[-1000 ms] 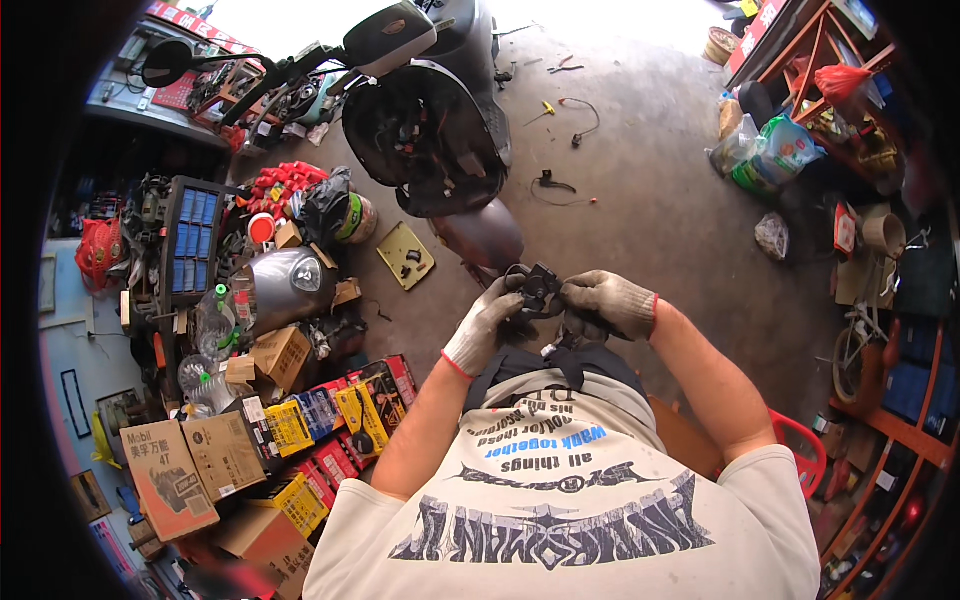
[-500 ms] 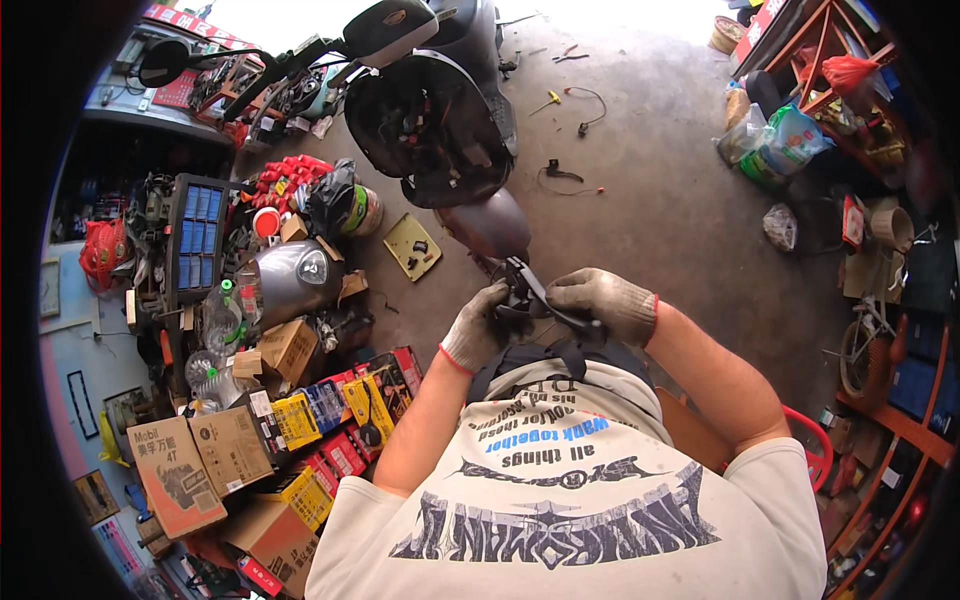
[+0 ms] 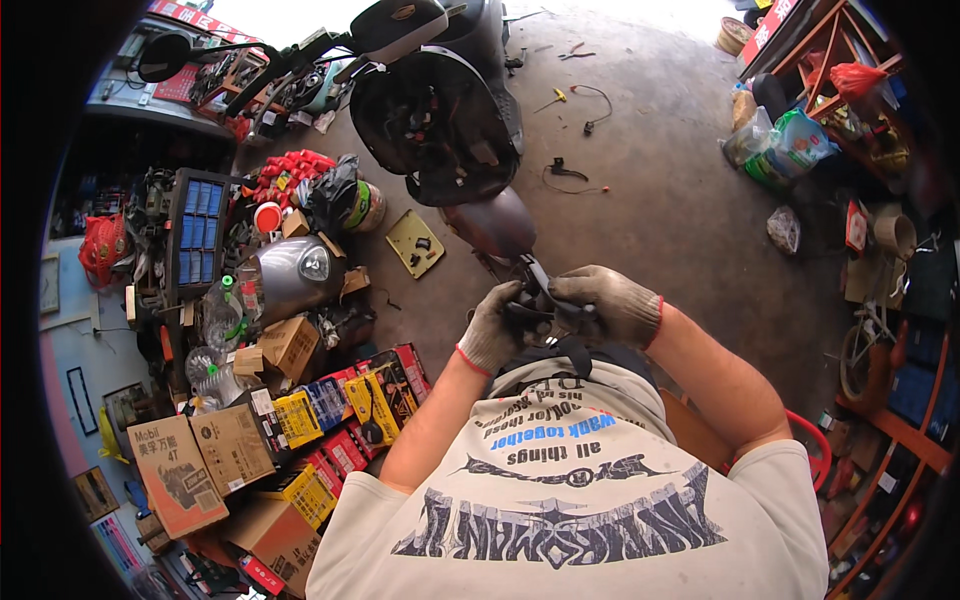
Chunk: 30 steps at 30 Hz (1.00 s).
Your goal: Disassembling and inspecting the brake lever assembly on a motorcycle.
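Both my hands wear grey work gloves with red cuffs and meet in front of my waist. My left hand (image 3: 494,330) is closed round the left side of a dark part with a light grey strip (image 3: 537,273); its exact kind cannot be made out. On the other side, my right hand (image 3: 614,303) grips the same part, with the thumb and fingers near the strip. My gloves hide much of it. Just beyond is the front fender (image 3: 492,222) of a scooter, whose opened black front body (image 3: 437,125) shows wires inside.
A yellow tray (image 3: 414,243) with small dark parts lies left of the fender. A yellow-handled screwdriver (image 3: 552,98), pliers (image 3: 576,53) and cabled pieces (image 3: 568,172) lie on the floor. Cartons (image 3: 177,470), boxes and a grey headlight panel (image 3: 298,272) crowd the left; shelving (image 3: 905,435) stands right.
My left hand has shifted slightly right, closer to my right hand. The dark part has turned a little between them, and the view has moved slightly.
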### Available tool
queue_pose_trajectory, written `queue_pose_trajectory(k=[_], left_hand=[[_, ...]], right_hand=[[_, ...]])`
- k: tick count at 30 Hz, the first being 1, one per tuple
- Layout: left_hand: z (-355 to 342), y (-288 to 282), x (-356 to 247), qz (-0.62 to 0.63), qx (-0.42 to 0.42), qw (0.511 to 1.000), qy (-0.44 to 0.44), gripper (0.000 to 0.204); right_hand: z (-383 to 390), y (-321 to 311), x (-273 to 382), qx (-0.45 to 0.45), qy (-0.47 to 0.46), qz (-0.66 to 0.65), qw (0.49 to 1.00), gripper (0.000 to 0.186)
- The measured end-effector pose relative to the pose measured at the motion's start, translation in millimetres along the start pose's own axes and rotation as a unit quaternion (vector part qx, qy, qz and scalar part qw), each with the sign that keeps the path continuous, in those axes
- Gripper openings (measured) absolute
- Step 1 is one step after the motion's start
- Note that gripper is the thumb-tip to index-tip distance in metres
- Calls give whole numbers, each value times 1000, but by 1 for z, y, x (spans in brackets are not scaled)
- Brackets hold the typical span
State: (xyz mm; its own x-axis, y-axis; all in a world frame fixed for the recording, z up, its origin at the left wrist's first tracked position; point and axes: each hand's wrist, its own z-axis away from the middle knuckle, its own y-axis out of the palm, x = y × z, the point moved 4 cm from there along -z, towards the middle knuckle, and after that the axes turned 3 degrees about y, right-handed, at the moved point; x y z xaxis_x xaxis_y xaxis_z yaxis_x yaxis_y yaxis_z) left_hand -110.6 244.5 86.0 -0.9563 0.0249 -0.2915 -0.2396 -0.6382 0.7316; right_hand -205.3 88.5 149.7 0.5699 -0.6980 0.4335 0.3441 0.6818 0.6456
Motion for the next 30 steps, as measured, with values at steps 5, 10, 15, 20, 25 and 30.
queue_pose_trajectory(k=[5, 10, 15, 20, 25, 30], left_hand=[[-1, -3, -2, -44, 4, 999, 15, 37], [9, -17, -13, -132, -16, 990, 39, 38], [21, -9, -25, -174, -3, 977, 121, 51], [19, -28, -36, -210, 21, 961, 178, 74], [29, -16, -42, -170, 67, 967, 175, 87], [38, -15, -41, -73, 140, 975, 158, 92]], right_hand=[[1, 4, 1, -11, 2, 44, 999, 26], [-5, 0, -9, -54, 5, 186, 981, 31], [-13, -2, -18, -42, -28, 294, 954, 38], [0, 28, -10, -133, -172, 446, 868, 36], [4, 46, -4, -153, -182, 545, 804, 35], [2, 56, -7, -170, -218, 609, 743, 33]])
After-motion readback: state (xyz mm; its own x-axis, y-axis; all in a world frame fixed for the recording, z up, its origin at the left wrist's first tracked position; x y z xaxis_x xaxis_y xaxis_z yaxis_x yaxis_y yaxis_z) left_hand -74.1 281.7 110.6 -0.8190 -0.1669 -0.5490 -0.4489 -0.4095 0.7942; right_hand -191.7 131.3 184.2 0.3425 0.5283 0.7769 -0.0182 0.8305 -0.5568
